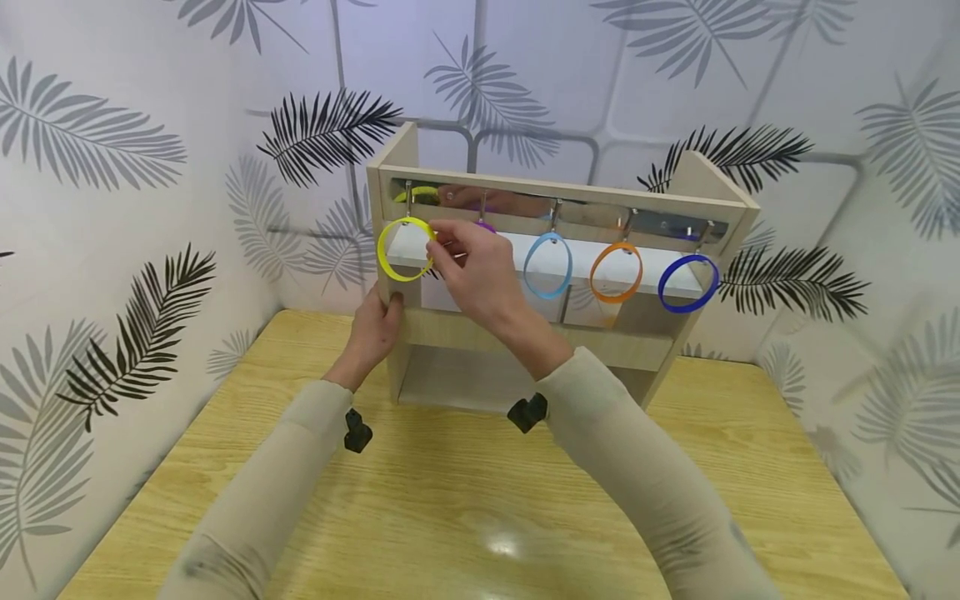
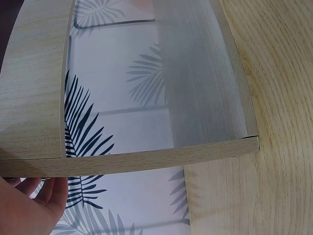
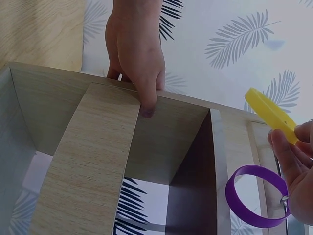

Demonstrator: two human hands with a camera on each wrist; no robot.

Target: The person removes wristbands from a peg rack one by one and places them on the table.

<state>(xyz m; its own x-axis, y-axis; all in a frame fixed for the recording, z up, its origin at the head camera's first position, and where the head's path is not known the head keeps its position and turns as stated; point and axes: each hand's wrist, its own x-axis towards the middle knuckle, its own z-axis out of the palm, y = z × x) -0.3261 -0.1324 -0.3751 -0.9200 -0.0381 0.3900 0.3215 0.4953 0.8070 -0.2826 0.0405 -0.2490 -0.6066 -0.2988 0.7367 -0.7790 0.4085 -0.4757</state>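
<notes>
My right hand (image 1: 480,271) pinches the right side of a yellow ring (image 1: 381,250) between thumb and fingers, just below the leftmost hook (image 1: 408,196) of the metal rail. In the right wrist view the yellow ring (image 3: 269,110) is seen nearly edge-on. A purple ring (image 3: 234,196) hangs beside that hand; in the head view it is mostly hidden behind the hand. My left hand (image 1: 373,327) grips the left side panel of the wooden shelf unit (image 1: 480,325), its thumb (image 3: 148,98) on the inner face and the fingers outside.
A light blue ring (image 1: 527,267), an orange ring (image 1: 592,275) and a dark blue ring (image 1: 663,287) hang from hooks farther right along the rail. The shelf unit stands on a wood-grain table (image 1: 450,492), close to a leaf-patterned wall (image 1: 525,75).
</notes>
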